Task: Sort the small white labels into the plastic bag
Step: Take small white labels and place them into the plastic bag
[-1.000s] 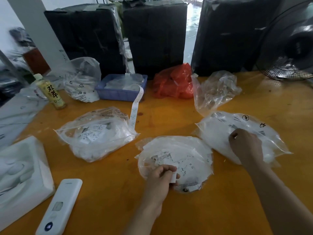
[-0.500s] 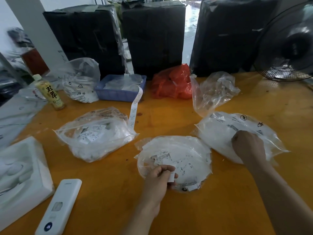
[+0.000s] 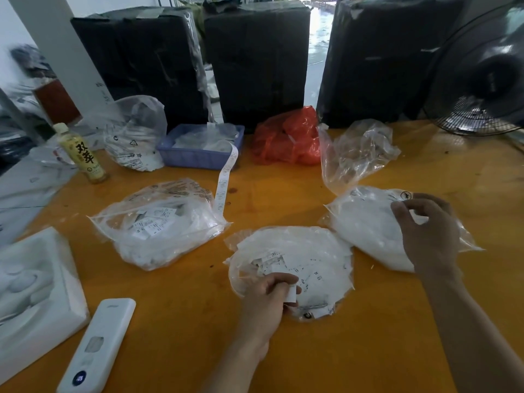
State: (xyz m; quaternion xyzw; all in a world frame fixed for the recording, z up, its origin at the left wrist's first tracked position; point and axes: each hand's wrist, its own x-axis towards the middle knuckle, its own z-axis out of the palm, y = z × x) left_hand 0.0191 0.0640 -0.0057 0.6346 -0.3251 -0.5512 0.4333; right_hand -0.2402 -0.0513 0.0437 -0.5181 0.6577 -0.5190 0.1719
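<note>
The left hand is pinching a small white label over the middle plastic bag, which is lying on the orange worktop. The right hand is hovering above the right-side bag, thumb and fingers curled close together; whether they are gripping plastic, I cannot tell. More labels are showing inside the left bag.

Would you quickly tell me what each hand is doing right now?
Left hand: closed, pinching a small white label over the middle bag.
Right hand: fingers curled above the right-hand bag; whether it holds anything cannot be told.
</note>
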